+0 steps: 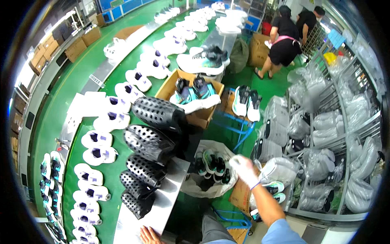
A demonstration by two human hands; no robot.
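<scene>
My left hand (151, 236) lies at the lower edge of the view, fingers stretched flat on the metal tabletop (175, 175). Beside it on that table stand several black, shoe-shaped pieces full of round holes (149, 140). My right hand (245, 171), in a white glove, is over the right rim of a white sack (191, 188). Motion smears its fingers, so whether they grip the rim is unclear. Inside the sack are several black, white and mint sneakers (210, 161).
White shoes (97, 139) line the green conveyor (122, 158) on the left. A cardboard box (166, 86) of sneakers sits beyond the black pieces. To the right are a blue-framed stool (243, 132) and a metal rack (306, 122) with bagged shoe parts. Two people (284, 36) stand far right.
</scene>
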